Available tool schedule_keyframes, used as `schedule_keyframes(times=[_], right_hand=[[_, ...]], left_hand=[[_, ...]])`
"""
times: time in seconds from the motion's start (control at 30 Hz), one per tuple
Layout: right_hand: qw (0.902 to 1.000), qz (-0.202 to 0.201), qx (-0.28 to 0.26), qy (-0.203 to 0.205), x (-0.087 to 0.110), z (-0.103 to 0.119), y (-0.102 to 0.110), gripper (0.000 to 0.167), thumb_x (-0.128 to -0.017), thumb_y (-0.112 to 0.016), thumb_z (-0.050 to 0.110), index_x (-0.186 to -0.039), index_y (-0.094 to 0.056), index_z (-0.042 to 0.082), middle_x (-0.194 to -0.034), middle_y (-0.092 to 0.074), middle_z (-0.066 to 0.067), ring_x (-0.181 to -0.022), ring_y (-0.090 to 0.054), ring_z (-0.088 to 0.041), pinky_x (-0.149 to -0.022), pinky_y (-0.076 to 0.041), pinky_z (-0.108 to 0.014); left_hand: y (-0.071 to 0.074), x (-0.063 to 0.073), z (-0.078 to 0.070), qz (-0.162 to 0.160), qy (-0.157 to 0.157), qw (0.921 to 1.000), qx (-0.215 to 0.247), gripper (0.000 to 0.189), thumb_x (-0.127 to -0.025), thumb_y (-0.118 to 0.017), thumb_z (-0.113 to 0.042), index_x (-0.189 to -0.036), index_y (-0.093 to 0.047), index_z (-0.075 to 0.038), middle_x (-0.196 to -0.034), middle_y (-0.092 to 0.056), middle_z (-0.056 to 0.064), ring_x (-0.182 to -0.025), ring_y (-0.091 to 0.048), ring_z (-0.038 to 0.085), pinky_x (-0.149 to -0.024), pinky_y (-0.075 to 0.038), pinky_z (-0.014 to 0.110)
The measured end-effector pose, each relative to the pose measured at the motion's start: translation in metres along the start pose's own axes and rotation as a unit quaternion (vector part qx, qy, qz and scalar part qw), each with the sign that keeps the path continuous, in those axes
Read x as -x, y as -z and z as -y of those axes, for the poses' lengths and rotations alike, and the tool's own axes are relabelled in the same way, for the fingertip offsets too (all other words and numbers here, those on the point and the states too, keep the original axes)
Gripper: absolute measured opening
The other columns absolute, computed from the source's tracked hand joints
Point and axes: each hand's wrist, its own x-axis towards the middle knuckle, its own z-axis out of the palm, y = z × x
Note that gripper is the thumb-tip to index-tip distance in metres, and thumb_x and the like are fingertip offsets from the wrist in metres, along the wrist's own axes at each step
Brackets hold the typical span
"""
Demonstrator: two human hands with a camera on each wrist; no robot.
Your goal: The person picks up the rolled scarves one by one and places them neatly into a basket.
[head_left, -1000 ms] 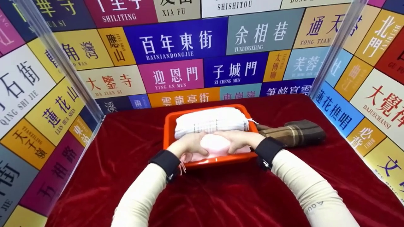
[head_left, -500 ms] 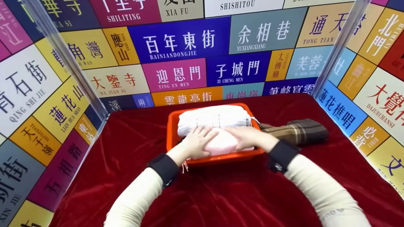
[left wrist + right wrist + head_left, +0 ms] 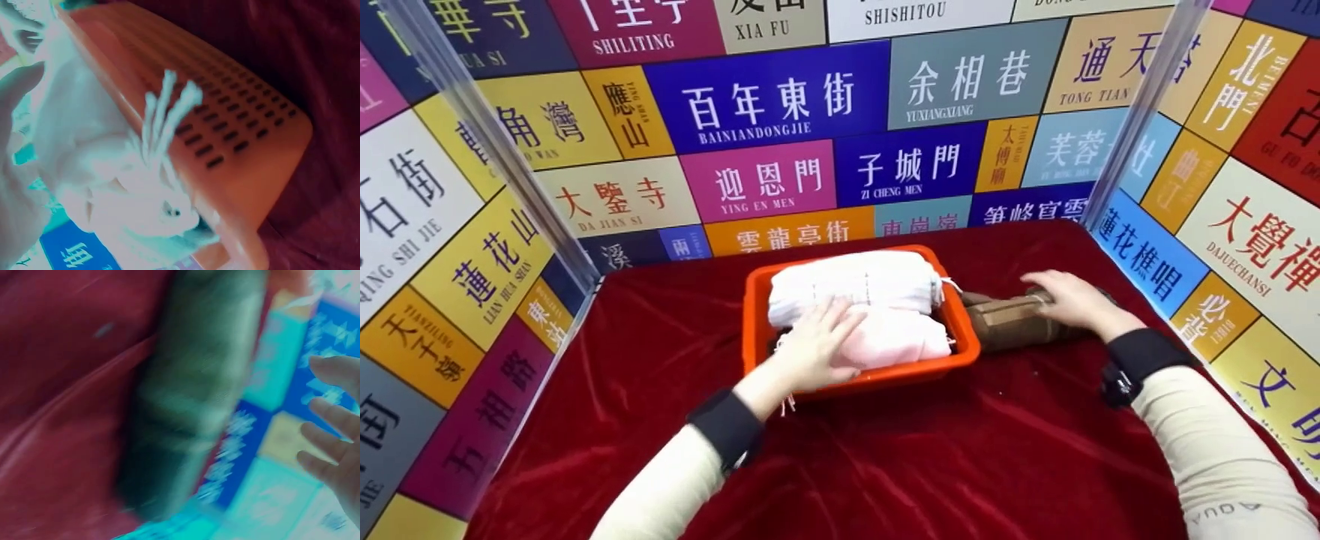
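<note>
An orange plastic basket [image 3: 749,337] holds two rolls lying side by side. Behind is a white rolled-up cloth [image 3: 855,279]; in front lies a pale pink rolled-up scarf [image 3: 901,337], its white tassels [image 3: 160,121] hanging over the rim in the left wrist view. My left hand [image 3: 814,349] rests on the left part of the pink scarf, fingers extended. My right hand [image 3: 1071,301] is over a brown plaid rolled-up cloth [image 3: 1005,322] to the right of the basket. In the right wrist view its fingers [image 3: 326,413] are spread, apart from that roll.
Dark red velvet [image 3: 885,457] covers the table. Printed panels of street names [image 3: 769,97] stand at the back and both sides, with clear corner posts [image 3: 1144,112] between them. The brown roll lies close against the basket's right side.
My right hand has left the pink scarf and moved right, over the brown roll. My left hand has flattened out on the pink scarf. Basket and rolls lie where they were.
</note>
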Motion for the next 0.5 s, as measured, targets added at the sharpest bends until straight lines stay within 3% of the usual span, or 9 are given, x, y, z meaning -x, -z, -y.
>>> schedule_keyframes(times=[0.07, 0.17, 0.3, 0.37, 0.5], right_hand=[[1.0000, -0.005, 0.006, 0.005, 0.008, -0.017, -0.012, 0.058, -0.063, -0.070, 0.002, -0.118, -0.052, -0.007, -0.111, -0.054, -0.030, -0.104, -0.049, -0.046, -0.089, -0.038, -0.056], [0.9992, -0.005, 0.037, 0.011, 0.014, -0.033, -0.032, 0.070, -0.057, -0.075, 0.007, -0.120, -0.049, -0.006, -0.115, -0.051, -0.032, -0.107, -0.045, -0.049, -0.089, -0.035, -0.060], [0.9959, 0.038, 0.081, -0.004, 0.010, -0.040, -0.053, 0.082, -0.054, -0.075, 0.004, -0.129, -0.042, -0.002, -0.126, -0.042, -0.032, -0.115, -0.036, -0.053, -0.092, -0.028, -0.067], [0.9929, 0.073, 0.093, -0.019, 0.006, -0.040, -0.059, 0.085, -0.055, -0.072, 0.000, -0.133, -0.038, 0.000, -0.130, -0.038, -0.031, -0.118, -0.032, -0.054, -0.093, -0.024, -0.069], [0.9862, 0.120, 0.105, -0.047, -0.005, -0.035, -0.064, 0.083, -0.059, -0.066, -0.005, -0.136, -0.035, 0.002, -0.132, -0.038, -0.031, -0.120, -0.031, -0.053, -0.095, -0.021, -0.069]], left_hand=[[0.001, 0.012, -0.014, -0.023, -0.005, 0.9993, 0.029, 0.074, -0.079, -0.063, -0.043, -0.140, -0.034, -0.011, -0.144, -0.032, 0.017, -0.133, -0.025, 0.039, -0.105, -0.024, 0.055], [-0.001, 0.031, -0.036, -0.046, -0.051, 0.9964, 0.051, 0.067, -0.082, -0.061, -0.040, -0.138, -0.038, -0.011, -0.143, -0.034, 0.013, -0.133, -0.028, 0.034, -0.105, -0.025, 0.053], [-0.013, 0.060, -0.055, -0.038, -0.104, 0.9911, 0.074, 0.058, -0.085, -0.059, -0.040, -0.133, -0.044, -0.010, -0.139, -0.042, 0.011, -0.131, -0.033, 0.031, -0.106, -0.028, 0.045], [-0.023, 0.076, -0.057, -0.006, -0.094, 0.9910, 0.095, 0.055, -0.086, -0.058, -0.039, -0.132, -0.046, -0.011, -0.135, -0.046, 0.011, -0.129, -0.037, 0.031, -0.105, -0.031, 0.043], [-0.043, 0.104, -0.050, 0.064, -0.038, 0.9898, 0.121, 0.053, -0.084, -0.062, -0.033, -0.129, -0.048, -0.010, -0.128, -0.051, 0.012, -0.120, -0.047, 0.029, -0.099, -0.038, 0.042]])
